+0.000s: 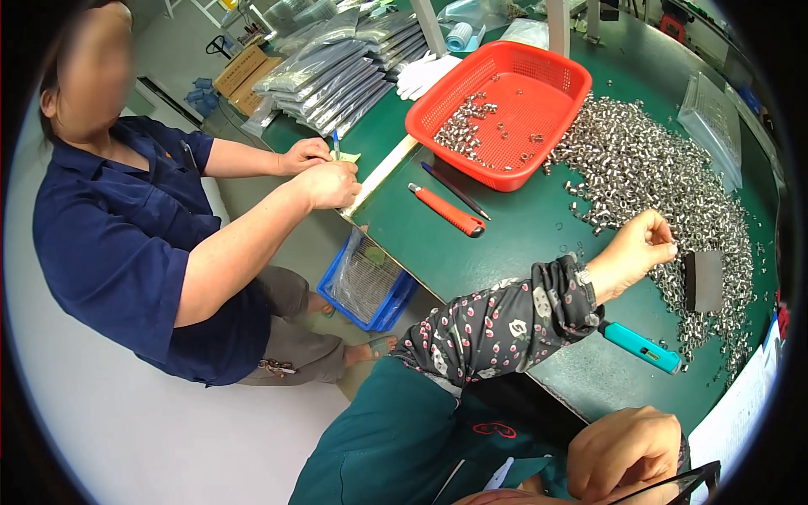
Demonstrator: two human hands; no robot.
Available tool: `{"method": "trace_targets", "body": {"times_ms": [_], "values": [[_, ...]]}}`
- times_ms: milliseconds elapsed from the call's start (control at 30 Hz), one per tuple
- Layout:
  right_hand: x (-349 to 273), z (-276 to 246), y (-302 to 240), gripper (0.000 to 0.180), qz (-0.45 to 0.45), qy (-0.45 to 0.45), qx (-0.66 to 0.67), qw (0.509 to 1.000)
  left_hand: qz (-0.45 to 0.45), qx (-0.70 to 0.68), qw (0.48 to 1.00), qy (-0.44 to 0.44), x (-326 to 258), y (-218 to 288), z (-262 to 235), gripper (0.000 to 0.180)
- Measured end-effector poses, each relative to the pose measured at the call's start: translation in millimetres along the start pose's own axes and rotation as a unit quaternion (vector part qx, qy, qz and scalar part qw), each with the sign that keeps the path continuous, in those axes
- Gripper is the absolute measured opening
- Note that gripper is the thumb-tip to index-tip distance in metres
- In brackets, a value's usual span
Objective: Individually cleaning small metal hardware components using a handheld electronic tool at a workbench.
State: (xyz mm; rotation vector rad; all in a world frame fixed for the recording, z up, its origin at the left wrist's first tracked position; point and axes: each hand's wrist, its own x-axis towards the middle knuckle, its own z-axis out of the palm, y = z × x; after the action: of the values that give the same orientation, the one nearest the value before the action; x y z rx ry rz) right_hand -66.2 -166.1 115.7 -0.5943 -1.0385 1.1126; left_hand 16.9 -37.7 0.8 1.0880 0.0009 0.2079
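Note:
My left hand [633, 254], its arm in a dark flower-patterned sleeve, hovers at the near edge of a big heap of small shiny metal rings [665, 160]. Its thumb and fingertips are pinched together; whatever lies between them is too small to make out. Beside those fingertips, a dark rectangular block [704, 281] rests on the rings. My right hand [623, 454] is at the lower edge, close to my body and a dark glasses frame [703, 480]. Its fingers are curled in, and their contents are hidden. A teal-handled tool [641, 347] lies below my left wrist.
A red perforated basket [505, 175] holds some rings. Before it lie a red cutter knife [446, 209] and a dark pen [454, 192]. At left, a co-worker [126, 236] writes at the table corner. Bagged packs [328, 84] are stacked behind; a blue crate [366, 282] stands below.

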Motion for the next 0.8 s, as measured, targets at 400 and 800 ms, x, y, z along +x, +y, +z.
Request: {"method": "trace_targets", "body": {"times_ms": [400,800], "values": [[-3,3,-5,0.024,0.021,0.007,-0.007,1.000,0.017,0.034,0.999,-0.003,0,-3,-1,0.019],[14,-9,-10,0.030,-0.063,-0.023,0.029,0.997,0.011,0.045,0.999,-0.018,0,-4,-1,0.014]]}}
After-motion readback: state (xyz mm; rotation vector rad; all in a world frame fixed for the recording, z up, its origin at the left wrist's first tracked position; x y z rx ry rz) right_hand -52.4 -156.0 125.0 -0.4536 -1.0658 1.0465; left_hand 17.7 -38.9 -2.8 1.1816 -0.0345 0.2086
